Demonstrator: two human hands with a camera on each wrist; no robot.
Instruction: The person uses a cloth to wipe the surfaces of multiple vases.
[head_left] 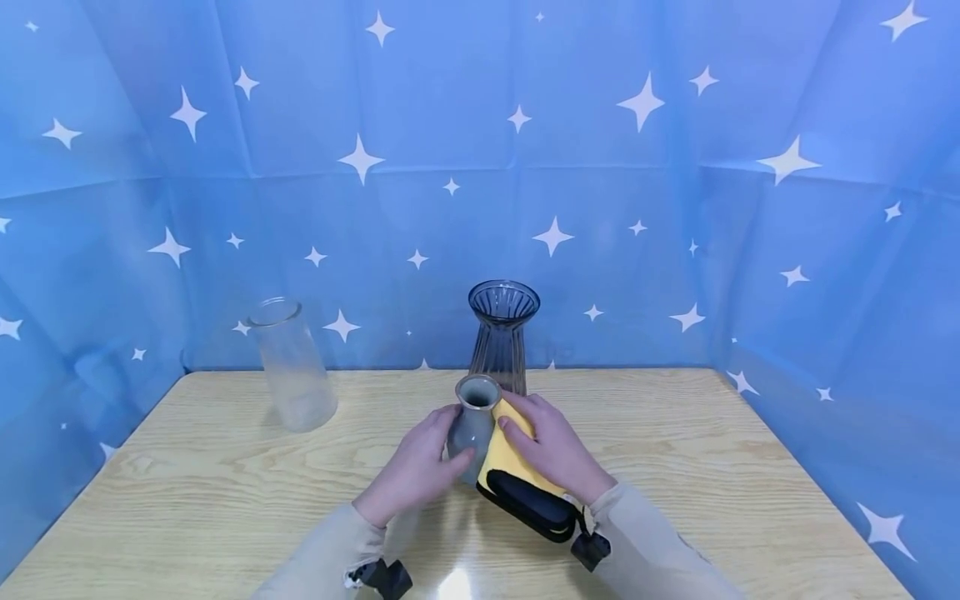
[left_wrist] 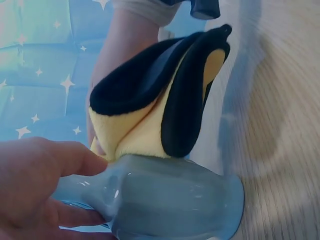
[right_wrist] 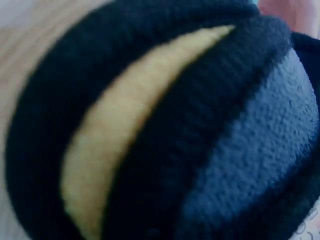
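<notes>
A small grey-blue glazed vase [head_left: 471,433] stands in the middle of the table, close to upright. My left hand [head_left: 418,468] grips it from the left, with the fingers and thumb around its neck and upper body in the left wrist view. In my right hand [head_left: 553,442] is a folded yellow cloth [head_left: 508,454] with black edging and a grey reverse side. The cloth touches the right side of the vase [left_wrist: 172,197]. Folds of the cloth [right_wrist: 117,130] fill the right wrist view, hiding the right fingertips there.
Just behind the held vase stands a dark, ribbed glass vase [head_left: 501,342] with a flared rim. A clear, frosted glass vase [head_left: 300,379] stands at the back left of the wooden table [head_left: 187,492]. Blue star-patterned curtains [head_left: 450,108] surround the table's back and sides.
</notes>
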